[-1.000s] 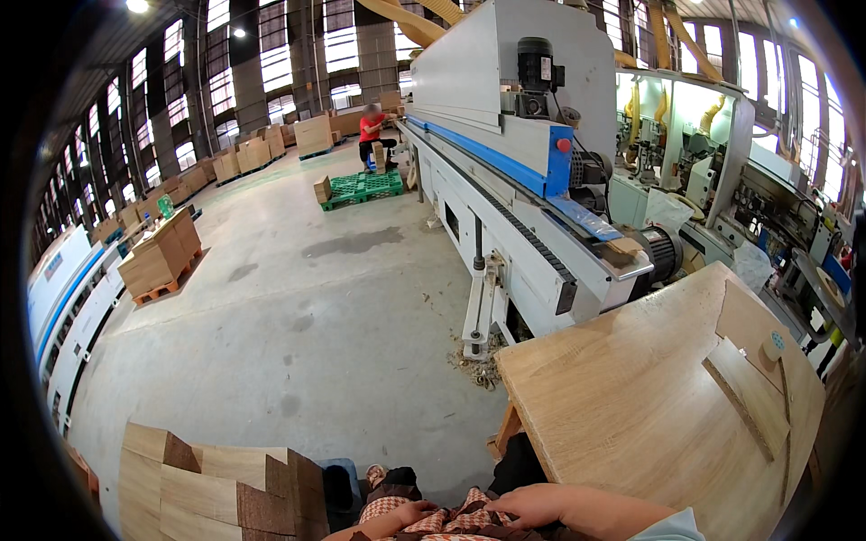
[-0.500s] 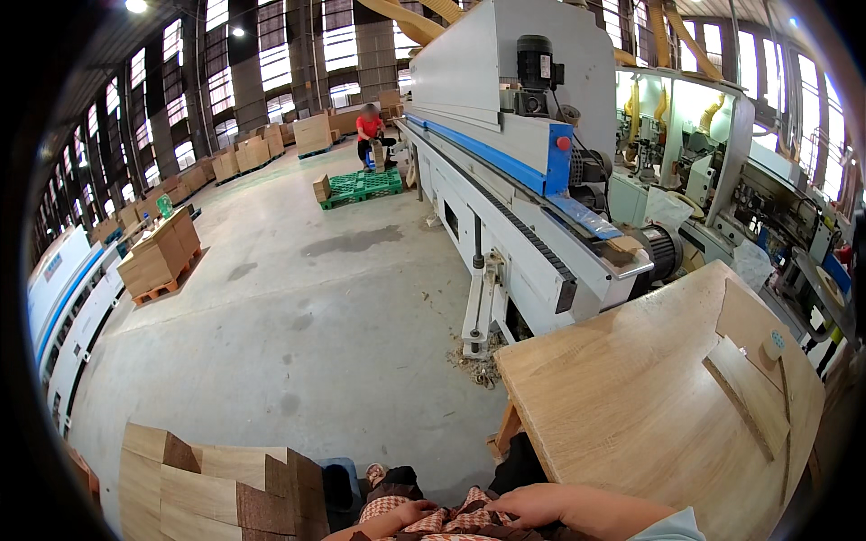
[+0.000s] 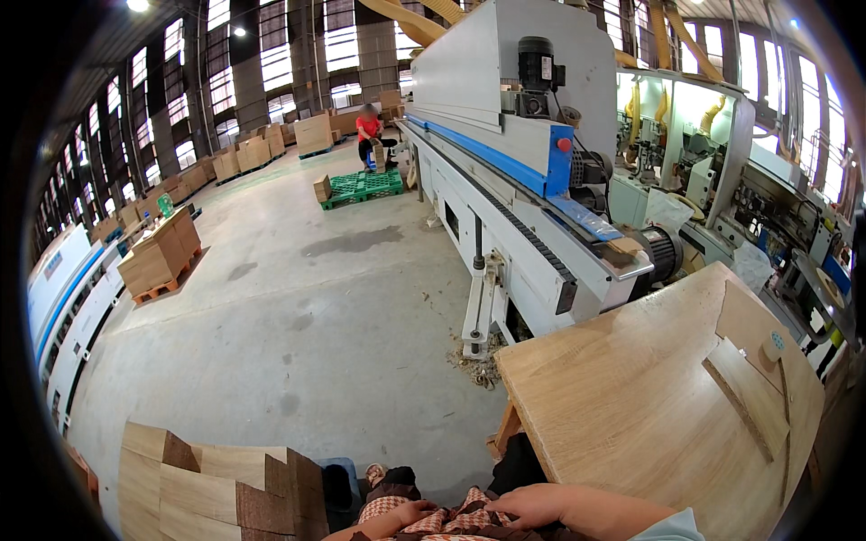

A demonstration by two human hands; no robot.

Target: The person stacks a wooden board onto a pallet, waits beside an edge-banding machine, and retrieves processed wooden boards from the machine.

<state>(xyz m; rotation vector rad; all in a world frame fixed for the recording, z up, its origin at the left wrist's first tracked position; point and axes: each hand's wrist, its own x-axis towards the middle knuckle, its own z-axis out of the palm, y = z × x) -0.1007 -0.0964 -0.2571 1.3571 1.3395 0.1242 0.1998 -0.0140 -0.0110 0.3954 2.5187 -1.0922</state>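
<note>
Both of my hands lie in my lap at the lower edge. My left hand [image 3: 413,512] rests on a red-and-white checked cloth [image 3: 383,508] over my thigh, its fingers laid loosely and holding nothing. Across from it, my right hand [image 3: 530,505] lies on the same cloth with its fingers extended and nothing in them. Close on my left is a stack of wood-grain boards [image 3: 194,496]. On my right stands a table with a wood-grain top [image 3: 613,406], bearing a narrow board [image 3: 744,388] and a small round pale-blue object [image 3: 774,343].
A long grey-and-blue machine [image 3: 505,207] runs ahead, with sawdust under its near end. Far off, a person in red [image 3: 368,135] sits by a green pallet [image 3: 361,187]. Stacked boards [image 3: 162,252] on an orange pallet and another machine [image 3: 77,298] stand at left.
</note>
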